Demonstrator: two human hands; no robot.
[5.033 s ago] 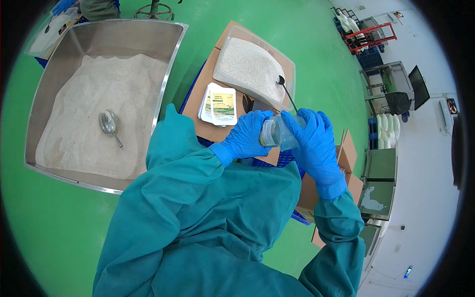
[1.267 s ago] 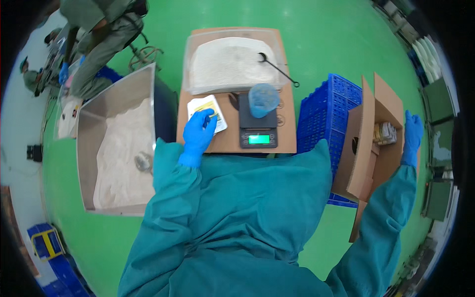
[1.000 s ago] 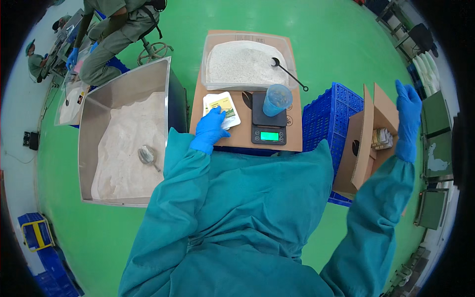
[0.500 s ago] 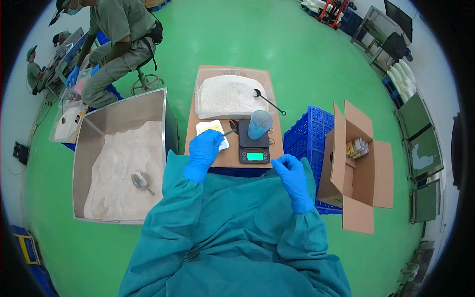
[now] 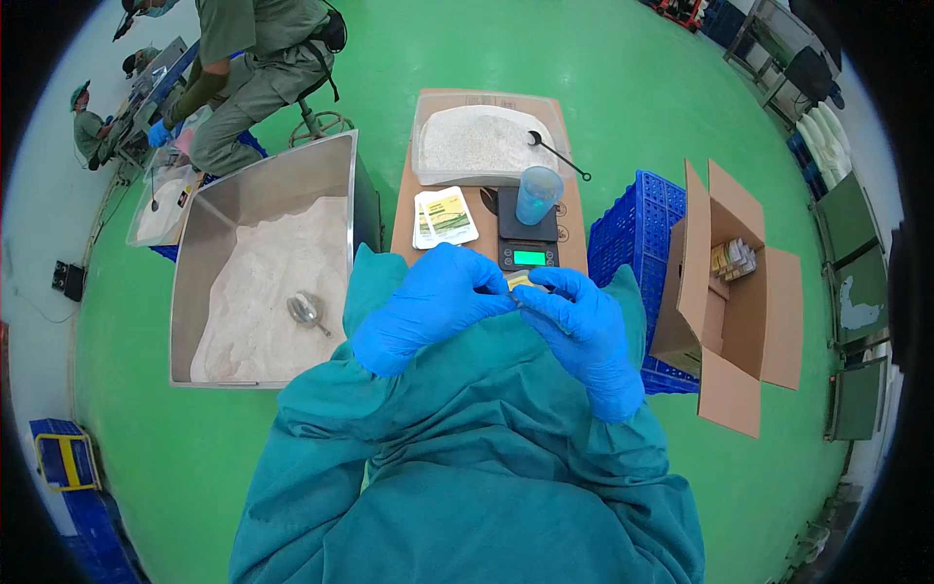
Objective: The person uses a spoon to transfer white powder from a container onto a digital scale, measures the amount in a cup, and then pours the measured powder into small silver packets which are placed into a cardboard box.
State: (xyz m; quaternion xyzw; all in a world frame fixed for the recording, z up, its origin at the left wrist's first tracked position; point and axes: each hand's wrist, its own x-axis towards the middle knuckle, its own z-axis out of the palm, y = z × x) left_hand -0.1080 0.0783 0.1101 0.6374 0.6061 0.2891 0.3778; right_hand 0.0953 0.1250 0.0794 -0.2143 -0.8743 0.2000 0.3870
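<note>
Both gloved hands meet in front of the digital scale [image 5: 520, 226], fingers pinched on a small yellow-and-white pouch [image 5: 522, 279]. My left hand [image 5: 428, 304] grips its left side and my right hand [image 5: 582, 326] its right; the fingers hide much of it. A translucent blue cup [image 5: 538, 198] stands on the scale, whose display glows green. Flat yellow-and-white pouches [image 5: 448, 216] lie overlapping left of the scale. Between them and the scale, a dark utensil [image 5: 488, 200] is partly visible. Behind, a clear tub [image 5: 425, 171] holds whitish powder, with a black spoon [image 5: 561, 158] across its right side.
At left stands a metal bin [image 5: 356, 185] of pale powder with a metal scoop [image 5: 306, 310]. To the right, a blue crate [image 5: 637, 219] adjoins an open carton [image 5: 730, 389] containing several packets [image 5: 733, 259]. A seated co-worker [image 5: 258, 88] is at the upper left.
My left hand has come from the pouches toward my right hand, and a pouch is now between them. The whole view has shifted, with the surroundings appearing higher and farther right.
</note>
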